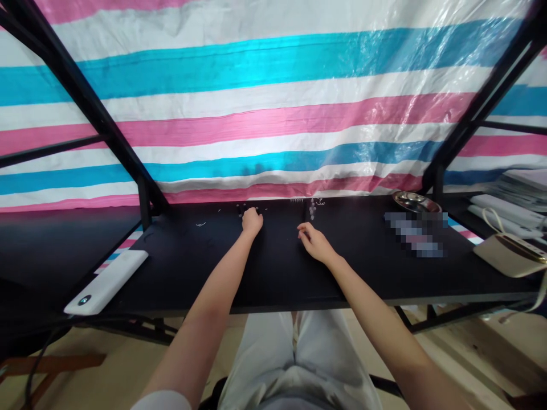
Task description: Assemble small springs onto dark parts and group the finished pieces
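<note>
My left hand point(253, 222) rests at the far side of the black table, its fingers curled downward beside a few small dark and clear pieces point(240, 210). The fingertips are mostly hidden behind the hand, and whatever they hold cannot be made out. Closer to me, my right hand point(315, 241) hovers over or touches the tabletop with its fingers curled in towards the thumb. Anything between those fingers is too small to see. Just beyond it lies a short cluster of small clear pieces point(312, 209), with a white curly string point(320, 202) alongside.
A row of tiny pale pieces point(296, 200) lies along the back edge. White scraps point(200, 224) are left of my hands. A white power bank point(106, 283) sits at the left, a round metal dish point(416, 201) at the right, near a beige bag point(510, 254). Black frame posts point(143, 199) flank the table.
</note>
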`<state>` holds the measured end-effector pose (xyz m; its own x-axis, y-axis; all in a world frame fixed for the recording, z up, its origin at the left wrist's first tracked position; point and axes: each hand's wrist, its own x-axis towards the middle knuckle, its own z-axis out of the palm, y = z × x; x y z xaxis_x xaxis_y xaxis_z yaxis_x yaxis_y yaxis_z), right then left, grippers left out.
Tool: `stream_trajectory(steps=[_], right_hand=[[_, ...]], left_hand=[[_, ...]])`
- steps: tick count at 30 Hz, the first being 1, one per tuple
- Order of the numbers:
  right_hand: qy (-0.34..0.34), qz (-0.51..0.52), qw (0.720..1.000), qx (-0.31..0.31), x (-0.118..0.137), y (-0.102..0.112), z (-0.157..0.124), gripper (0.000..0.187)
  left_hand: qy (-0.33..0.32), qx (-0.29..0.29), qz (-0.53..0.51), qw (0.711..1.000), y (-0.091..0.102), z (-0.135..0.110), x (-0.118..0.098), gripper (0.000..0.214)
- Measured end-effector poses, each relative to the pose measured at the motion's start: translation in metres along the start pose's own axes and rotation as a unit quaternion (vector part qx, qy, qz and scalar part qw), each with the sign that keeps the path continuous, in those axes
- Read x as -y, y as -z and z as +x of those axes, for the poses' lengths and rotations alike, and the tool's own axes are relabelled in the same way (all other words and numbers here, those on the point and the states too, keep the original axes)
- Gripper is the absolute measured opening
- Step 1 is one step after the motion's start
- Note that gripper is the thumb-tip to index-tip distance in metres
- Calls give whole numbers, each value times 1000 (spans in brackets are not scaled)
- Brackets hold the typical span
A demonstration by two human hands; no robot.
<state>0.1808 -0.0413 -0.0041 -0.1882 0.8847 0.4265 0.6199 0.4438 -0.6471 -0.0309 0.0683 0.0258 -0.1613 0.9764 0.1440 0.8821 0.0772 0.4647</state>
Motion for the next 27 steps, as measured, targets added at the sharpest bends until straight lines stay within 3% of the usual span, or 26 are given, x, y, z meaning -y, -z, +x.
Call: stream_trajectory(steps=[27], right_hand=[[0,-12,1000,4,5,3,-1,17]], left_hand=[[57,-26,-8,998,-8,13,2,25]])
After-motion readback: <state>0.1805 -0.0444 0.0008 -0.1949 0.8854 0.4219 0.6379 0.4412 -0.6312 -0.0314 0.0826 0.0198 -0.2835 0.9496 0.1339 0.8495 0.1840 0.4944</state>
